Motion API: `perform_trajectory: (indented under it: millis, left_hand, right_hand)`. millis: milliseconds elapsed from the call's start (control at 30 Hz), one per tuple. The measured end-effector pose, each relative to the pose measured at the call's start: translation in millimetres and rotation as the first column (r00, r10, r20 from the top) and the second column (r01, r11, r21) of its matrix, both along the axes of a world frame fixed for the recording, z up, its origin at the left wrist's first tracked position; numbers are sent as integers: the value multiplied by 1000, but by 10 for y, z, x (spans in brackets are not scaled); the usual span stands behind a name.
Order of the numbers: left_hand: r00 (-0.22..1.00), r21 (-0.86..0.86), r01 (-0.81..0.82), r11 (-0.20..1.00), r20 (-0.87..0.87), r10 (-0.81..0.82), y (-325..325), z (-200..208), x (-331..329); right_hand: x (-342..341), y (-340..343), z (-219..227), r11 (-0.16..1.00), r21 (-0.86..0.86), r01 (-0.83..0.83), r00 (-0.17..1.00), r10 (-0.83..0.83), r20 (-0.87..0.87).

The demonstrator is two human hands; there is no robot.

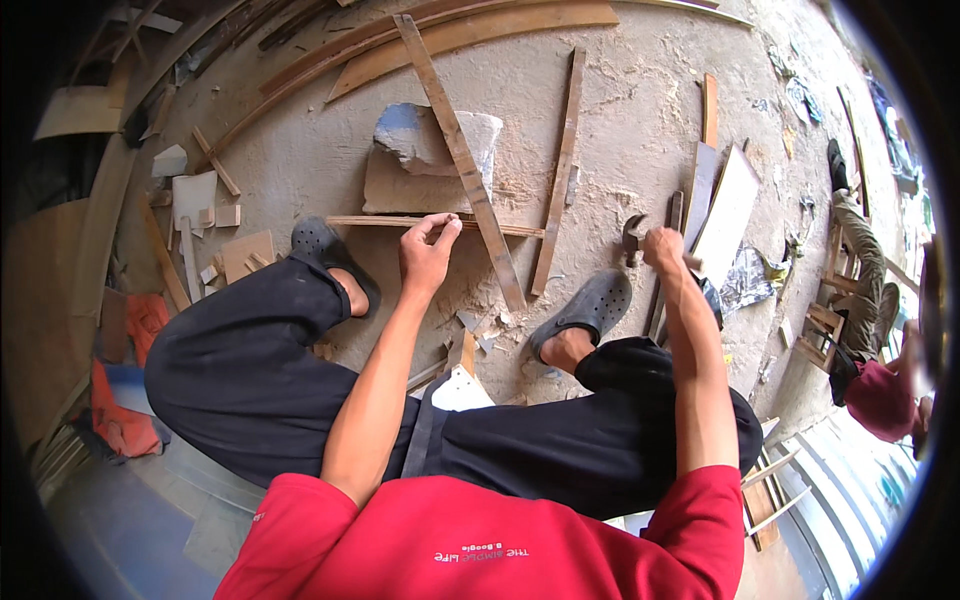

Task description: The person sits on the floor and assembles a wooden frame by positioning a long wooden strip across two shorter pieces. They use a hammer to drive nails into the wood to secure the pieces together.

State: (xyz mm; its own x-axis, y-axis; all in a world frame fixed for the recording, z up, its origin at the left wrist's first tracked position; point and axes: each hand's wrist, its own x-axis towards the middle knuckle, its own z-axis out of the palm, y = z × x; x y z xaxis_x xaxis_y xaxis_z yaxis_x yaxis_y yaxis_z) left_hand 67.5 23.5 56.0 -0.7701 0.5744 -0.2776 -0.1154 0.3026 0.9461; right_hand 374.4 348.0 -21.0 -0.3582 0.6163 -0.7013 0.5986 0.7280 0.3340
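Observation:
My right hand (662,248) is wrapped round a claw hammer (632,238), its dark head to the left of my fist and a bit of pale handle showing on the right. My left hand (426,250) is closed in a pinch over a thin wooden strip (510,229). Whatever sits between its fingertips is too small to make out. The strip runs sideways in front of a stone block (400,185). A long narrow board (455,135) slants across the strip, just right of my left hand. Another narrow board (559,170) meets the strip's right end.
Long planks (480,45) lie along the far side. Wood offcuts (228,215) are scattered at the left, and a white panel (727,215) lies beyond my right hand. My shoes (590,312) flank the work. Another person (865,270) is at the far right.

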Motion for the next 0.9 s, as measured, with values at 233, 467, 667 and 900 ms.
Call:
perform_trajectory:
  millis: [233, 467, 667, 900]
  left_hand:
    - [995, 91, -47, 995, 96, 38, -114, 64, 63]
    - [990, 115, -64, 991, 134, 48, -85, 82, 22]
    - [998, 15, -56, 998, -9, 56, 12, 68, -5]
    - [824, -169, 128, 977, -531, -199, 38, -205, -79]
  right_hand:
    - [-10, -826, -202, 366, -557, 746, 238, -927, -290]
    - [-211, -1452, -361, 581, -59, 812, 494, -737, -462]
    - [-579, -1803, 282, 730, -343, 591, 381, -627, -679]
    - [-1298, -2399, 903, 883, -362, 298, 438, -463, -771]
